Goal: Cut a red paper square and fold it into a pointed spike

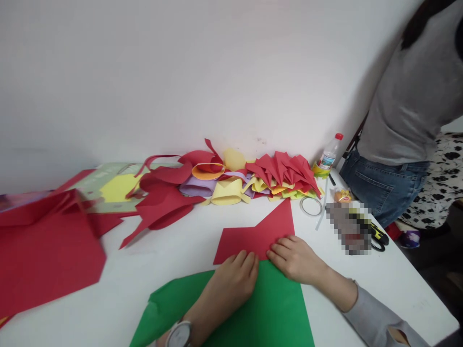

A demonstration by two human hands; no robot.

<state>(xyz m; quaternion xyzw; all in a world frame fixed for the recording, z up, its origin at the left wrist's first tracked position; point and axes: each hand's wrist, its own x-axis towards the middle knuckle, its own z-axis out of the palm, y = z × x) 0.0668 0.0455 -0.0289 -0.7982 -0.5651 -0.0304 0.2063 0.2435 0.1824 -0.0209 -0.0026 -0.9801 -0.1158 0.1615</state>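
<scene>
A sheet of red paper (242,241) with a slanted upper corner lies on the white table, at the far edge of a larger sheet of green paper (267,308). My left hand (237,277), with a watch (179,333) on its wrist, has its curled fingertips on the red paper's near edge. Beside it, my right hand (294,260) presses bent fingers on the same edge, closer to the right corner. The fingers of both hands are drawn together on the paper, and the thumbs are mostly hidden.
Against the wall lie red paper shapes (166,202), yellow paper rolls (227,191) and folded red pieces (282,171). A big red paper form (43,255) occupies the left. On the right are a tape roll (311,206), bottle (328,154) and scissors (378,236); a person (401,101) stands beyond.
</scene>
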